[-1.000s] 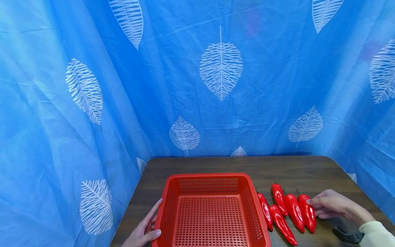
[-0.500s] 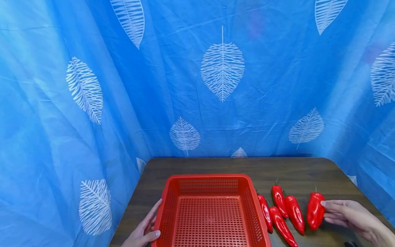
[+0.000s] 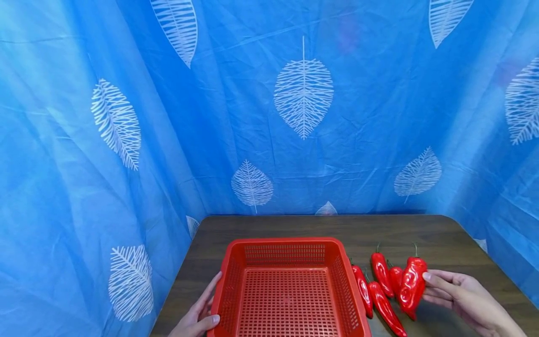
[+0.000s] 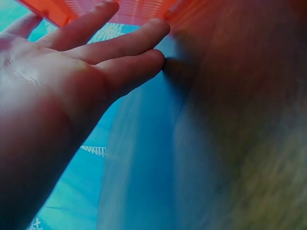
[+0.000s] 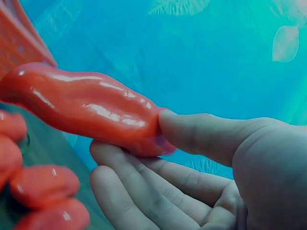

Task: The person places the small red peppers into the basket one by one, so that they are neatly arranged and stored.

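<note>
My right hand (image 3: pixel 467 297) pinches a glossy red pepper (image 3: pixel 410 286) between thumb and fingers; in the head view it overlaps one of the other peppers. The right wrist view shows this pepper (image 5: pixel 91 103) raised off the table, with the right hand's (image 5: pixel 192 177) thumb on top and fingertips beneath. Several red peppers (image 3: pixel 385 309) lie right of a red mesh basket (image 3: pixel 286 299). At the basket's left wall rests my left hand (image 3: pixel 195 311), thumb over the rim. The left wrist view has the left hand's (image 4: pixel 72 72) fingers extended against the basket (image 4: pixel 57 9).
The dark wooden table (image 3: pixel 261 224) has a rounded back right corner. Behind and beside it hangs a blue curtain (image 3: pixel 362 117) with white leaf prints. Bare wood shows behind the basket and peppers.
The right hand first drew the pepper right, away from the others, then brought it back left over a neighbouring pepper. The left hand and basket have hardly moved.
</note>
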